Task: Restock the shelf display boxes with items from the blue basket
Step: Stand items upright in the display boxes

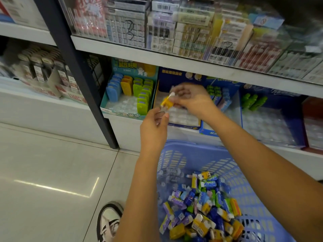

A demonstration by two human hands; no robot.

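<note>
A: While pinching the small yellow plastic item (167, 102) between them, what are the right hand (190, 100) and left hand (153, 128) doing?

B: Both are gripping it above the blue-sided display box (183, 124), probably orienting it for a slot. The blue plastic basket (176, 154) is sitting below, holding more stock.

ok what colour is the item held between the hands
Yellow item with a white end, seen in the head view, held by both the left hand and right hand.

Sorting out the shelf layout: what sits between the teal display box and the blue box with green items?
In the head view, a dark blue display box with a mostly empty clear tray sits between the teal display box and the blue box.
</note>
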